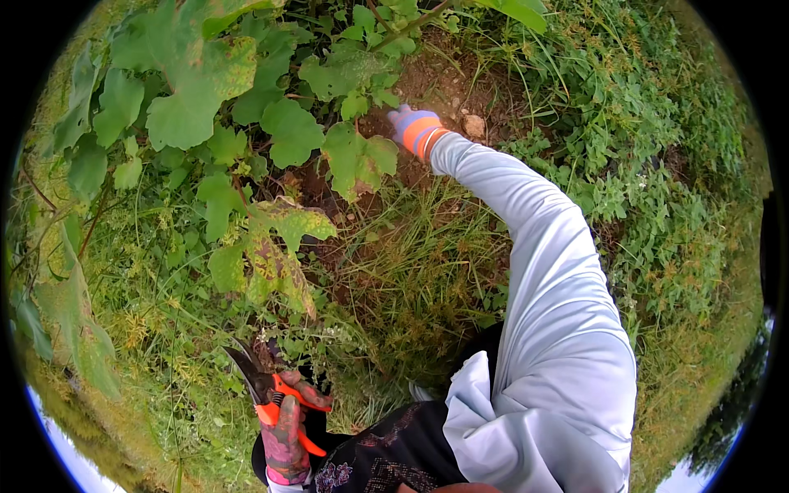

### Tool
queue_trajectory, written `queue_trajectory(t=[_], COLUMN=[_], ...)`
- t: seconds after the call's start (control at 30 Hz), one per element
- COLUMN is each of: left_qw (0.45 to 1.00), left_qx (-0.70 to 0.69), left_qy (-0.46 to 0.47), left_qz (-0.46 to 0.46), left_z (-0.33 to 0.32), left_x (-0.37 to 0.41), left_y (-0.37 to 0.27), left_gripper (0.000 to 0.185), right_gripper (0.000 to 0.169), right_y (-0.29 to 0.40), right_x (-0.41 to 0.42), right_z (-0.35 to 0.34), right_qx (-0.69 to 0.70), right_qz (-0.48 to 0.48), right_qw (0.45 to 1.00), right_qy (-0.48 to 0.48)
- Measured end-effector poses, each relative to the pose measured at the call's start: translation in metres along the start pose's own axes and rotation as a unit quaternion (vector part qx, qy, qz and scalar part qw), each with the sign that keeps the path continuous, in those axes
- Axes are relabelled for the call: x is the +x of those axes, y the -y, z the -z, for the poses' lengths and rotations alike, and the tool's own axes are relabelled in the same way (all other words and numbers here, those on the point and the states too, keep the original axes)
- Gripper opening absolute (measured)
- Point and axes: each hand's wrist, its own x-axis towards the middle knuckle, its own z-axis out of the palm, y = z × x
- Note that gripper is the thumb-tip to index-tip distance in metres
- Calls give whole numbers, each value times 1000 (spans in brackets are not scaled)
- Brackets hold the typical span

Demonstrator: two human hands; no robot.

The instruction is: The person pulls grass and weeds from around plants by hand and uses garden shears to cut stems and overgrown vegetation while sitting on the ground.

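Note:
My left hand [288,434], in a stained pink patterned glove, grips bypass pruning shears [269,403] with orange handles. Their dark blades [248,370] stand apart and point up and left, over the grass. My right arm, in a pale grey sleeve [555,265], stretches far forward. At its end my right hand [414,126], in a purple and orange glove, is low by bare brown soil [441,80]. Its fingers are beside the lower leaves of a broad-leaved plant [293,132]; whether they hold anything is not visible.
A pale stone [474,126] lies on the soil right of my right hand. Yellowed, brown-spotted leaves [277,246] hang between my hands. A stem [413,26] crosses the top. Long grass [419,252] and dense weeds [629,179] surround the soil.

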Motion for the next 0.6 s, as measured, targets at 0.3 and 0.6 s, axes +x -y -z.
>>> queue_trajectory(t=[0.3,0.6], left_qw=[999,1000], left_qx=[-14,7], left_qy=[-34,-25], left_qz=[14,-1], left_z=[2,2], left_x=[-1,3], left_y=[2,3], left_gripper=[37,38], right_gripper=[33,32], right_y=[-144,-46], right_x=[20,-17], right_z=[35,-21], right_qx=[-70,-47], right_qz=[-213,128], right_qw=[971,989], right_qy=[81,64])
